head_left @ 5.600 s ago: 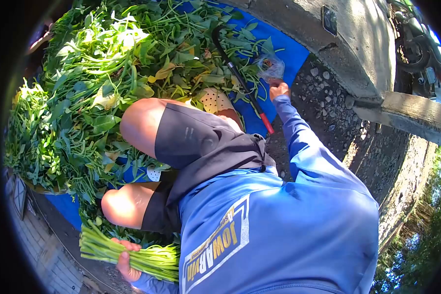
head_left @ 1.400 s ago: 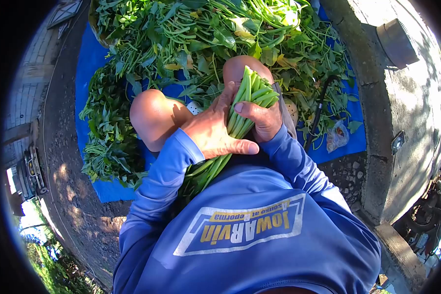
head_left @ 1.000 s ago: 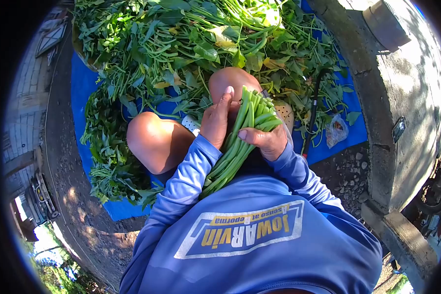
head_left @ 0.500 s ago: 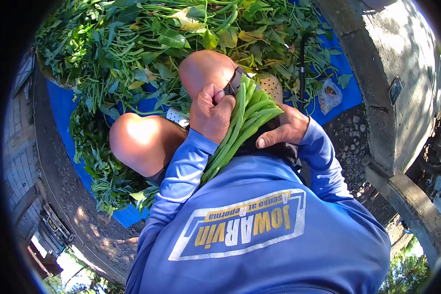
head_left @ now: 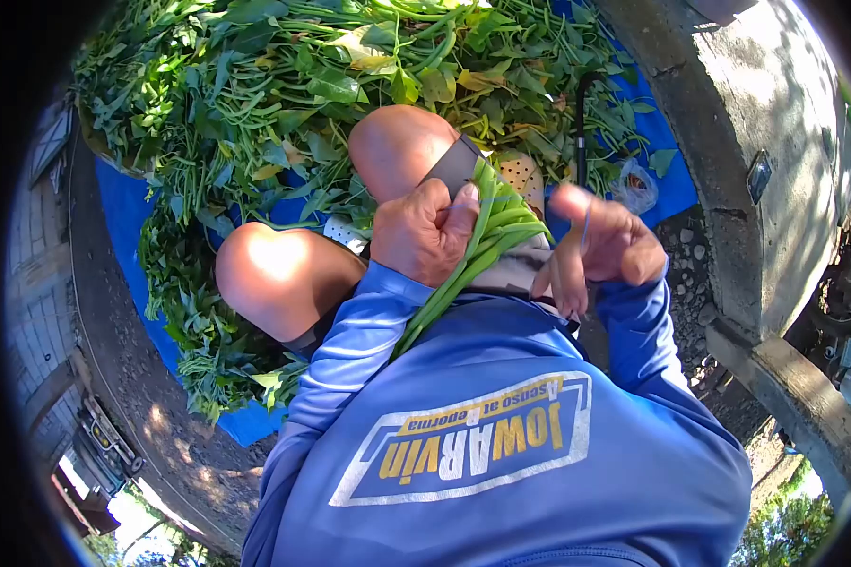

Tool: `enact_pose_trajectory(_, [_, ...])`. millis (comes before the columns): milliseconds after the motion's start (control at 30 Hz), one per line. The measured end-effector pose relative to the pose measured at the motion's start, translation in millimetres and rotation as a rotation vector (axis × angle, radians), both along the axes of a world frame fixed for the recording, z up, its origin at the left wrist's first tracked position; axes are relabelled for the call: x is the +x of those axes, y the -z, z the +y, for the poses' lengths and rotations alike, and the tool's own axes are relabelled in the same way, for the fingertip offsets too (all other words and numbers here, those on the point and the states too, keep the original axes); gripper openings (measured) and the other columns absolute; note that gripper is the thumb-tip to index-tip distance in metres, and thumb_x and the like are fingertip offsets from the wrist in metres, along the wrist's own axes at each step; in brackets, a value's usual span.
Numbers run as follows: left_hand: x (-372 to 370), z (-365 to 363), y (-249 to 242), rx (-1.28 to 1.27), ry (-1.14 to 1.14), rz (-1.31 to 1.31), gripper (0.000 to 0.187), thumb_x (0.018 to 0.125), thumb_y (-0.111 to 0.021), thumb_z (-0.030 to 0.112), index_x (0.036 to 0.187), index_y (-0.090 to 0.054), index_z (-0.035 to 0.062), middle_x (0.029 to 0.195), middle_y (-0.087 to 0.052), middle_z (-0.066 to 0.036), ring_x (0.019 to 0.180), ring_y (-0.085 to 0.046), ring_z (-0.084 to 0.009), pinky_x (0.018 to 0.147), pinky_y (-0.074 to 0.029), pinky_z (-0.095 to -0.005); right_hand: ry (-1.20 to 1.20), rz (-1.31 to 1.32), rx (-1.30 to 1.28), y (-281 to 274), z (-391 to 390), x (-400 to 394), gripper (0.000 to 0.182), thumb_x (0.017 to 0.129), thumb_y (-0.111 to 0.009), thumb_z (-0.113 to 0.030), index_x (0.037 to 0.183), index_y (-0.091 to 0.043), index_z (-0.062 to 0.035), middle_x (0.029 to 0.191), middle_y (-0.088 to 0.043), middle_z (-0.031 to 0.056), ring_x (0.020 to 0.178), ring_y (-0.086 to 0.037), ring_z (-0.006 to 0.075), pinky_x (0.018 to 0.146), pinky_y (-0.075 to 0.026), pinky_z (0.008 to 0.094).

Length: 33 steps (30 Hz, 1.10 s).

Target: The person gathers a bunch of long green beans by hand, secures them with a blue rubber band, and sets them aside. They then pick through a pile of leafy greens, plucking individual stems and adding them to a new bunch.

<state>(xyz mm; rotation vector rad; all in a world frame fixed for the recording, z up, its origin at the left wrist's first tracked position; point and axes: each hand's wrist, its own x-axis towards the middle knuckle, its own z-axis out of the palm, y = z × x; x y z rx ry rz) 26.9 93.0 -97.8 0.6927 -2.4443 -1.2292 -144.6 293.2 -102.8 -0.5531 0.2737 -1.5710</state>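
Observation:
A bundle of long green beans or stalks [head_left: 482,241] lies slanted across my lap, its lower end against my shirt. My left hand [head_left: 425,231] is closed at the bundle's left side, thumb near its upper part. From that thumb a thin bluish strand [head_left: 529,200] stretches over the bundle to the right. My right hand [head_left: 600,246], partly blurred, is raised to the right of the bundle with bent fingers, and the strand runs to them. How the strand passes behind the bundle is hidden.
Leafy green stalks [head_left: 321,85] are heaped on a blue tarp [head_left: 128,217] in front of my knees. A dark curved handle [head_left: 581,132] and a clear plastic bag [head_left: 635,186] lie at the right. Beyond stands a concrete block [head_left: 728,180].
My right hand has moved up and right, away from the bundle, and the strand now shows stretched between my hands. My left hand has shifted slightly right and down.

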Motion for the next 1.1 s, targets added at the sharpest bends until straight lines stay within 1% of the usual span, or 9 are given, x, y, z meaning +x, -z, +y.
enact_pose_trajectory(100, [0.3,-4.0,-2.8,-0.008,0.020,0.127,0.049,0.102,-0.066,0.024,0.062,-0.048,0.0041,0.057,-0.049,-0.019,0.048,-0.050,-0.0390,0.049,-0.040,-0.0472,-0.498,0.490,0.592,-64.3,-5.0,9.5,0.038,0.101,-0.069,-0.016,0.135,-0.069,0.0030,0.089,-0.074,0.0138,0.088,-0.072,0.0239,0.098,-0.054,0.0442])
enact_pose_trajectory(167, [10.6,-9.3,-6.5,-0.029,0.146,0.114,0.047,0.103,-0.065,0.025,0.063,-0.049,0.0044,0.058,-0.049,-0.018,0.049,-0.051,-0.0388,0.049,-0.040,-0.0472,-0.080,0.638,0.315,-79.2,-18.4,34.9,0.029,0.100,-0.069,-0.008,0.128,-0.075,-0.0018,0.107,-0.074,0.0108,0.104,-0.070,0.0228,0.107,-0.046,0.0375])
enact_pose_trajectory(267, [18.7,-18.5,-24.3,-0.062,0.417,0.254,0.012,0.090,-0.067,0.016,0.093,-0.063,0.0041,0.085,-0.065,-0.017,0.075,-0.065,-0.0375,0.065,-0.051,-0.0440,0.447,1.028,0.111,-82.8,-71.3,39.8,0.028,0.100,-0.069,-0.014,0.127,-0.075,-0.0062,0.110,-0.072,0.0145,0.096,-0.068,0.0276,0.095,-0.050,0.0390])
enact_pose_trajectory(367, [28.6,-10.5,-22.4,-0.059,0.419,0.265,0.040,0.086,-0.062,0.008,0.125,-0.061,-0.0007,0.113,-0.066,-0.023,0.102,-0.067,-0.0388,0.086,-0.055,-0.0439,0.579,1.140,0.010,-90.4,-131.6,66.0,0.029,0.099,-0.071,-0.019,0.126,-0.075,-0.0103,0.106,-0.070,0.0173,0.091,-0.067,0.0313,0.076,-0.054,0.0392])
enact_pose_trajectory(600, [69.6,-39.9,-27.0,-0.207,0.021,0.264,0.031,0.094,-0.057,0.011,0.120,-0.063,-0.0050,0.111,-0.066,-0.022,0.097,-0.066,-0.0350,0.086,-0.053,-0.0403,0.559,1.372,0.206,-50.4,-41.7,61.1,0.034,0.083,-0.075,0.007,0.114,-0.070,-0.0034,0.080,-0.058,0.0050,0.068,-0.060,0.0175,0.064,-0.050,0.0316])
enact_pose_trajectory(733, [63.4,-35.4,-28.5,0.137,-0.034,0.136,0.029,0.105,-0.054,0.018,0.092,-0.068,-0.0026,0.081,-0.067,-0.014,0.072,-0.065,-0.0307,0.068,-0.050,-0.0389,0.253,0.277,0.824,1.3,-3.8,92.1,0.038,0.106,-0.059,-0.024,0.140,-0.054,-0.0071,0.067,-0.045,-0.0041,0.053,-0.043,0.0068,0.049,-0.042,0.0253])
enact_pose_trajectory(867, [62.4,-35.8,-74.6,0.441,-0.036,-0.130,0.060,0.112,-0.044,0.038,0.074,-0.067,-0.0022,0.066,-0.064,-0.009,0.062,-0.058,-0.0166,0.063,-0.046,-0.0323,-0.060,0.032,0.530,9.7,-32.9,37.1,0.074,0.107,-0.033,-0.069,0.130,-0.060,-0.0034,0.064,-0.051,0.0008,0.049,-0.046,0.0104,0.047,-0.045,0.0293])
enact_pose_trajectory(967, [56.3,-26.6,-99.4,0.569,-0.052,-0.173,0.066,0.113,-0.043,0.043,0.069,-0.065,-0.0010,0.064,-0.063,-0.007,0.062,-0.058,-0.0152,0.064,-0.045,-0.0309,0.054,-0.209,0.976,-68.5,-75.1,36.0,0.069,0.108,-0.040,-0.061,0.126,-0.066,0.0012,0.088,-0.074,0.0139,0.073,-0.070,0.0244,0.070,-0.059,0.0401])
enact_pose_trajectory(1100, [52.7,-18.2,-86.6,0.843,-0.051,-0.092,0.030,0.110,-0.050,0.026,0.112,-0.064,-0.0006,0.079,-0.065,-0.005,0.074,-0.063,-0.0128,0.073,-0.049,-0.0279,-0.248,-0.611,0.502,-30.9,-80.3,65.8,0.056,0.106,-0.050,-0.051,0.123,-0.065,0.0006,0.112,-0.073,0.0188,0.098,-0.072,0.0317,0.087,-0.059,0.0465])
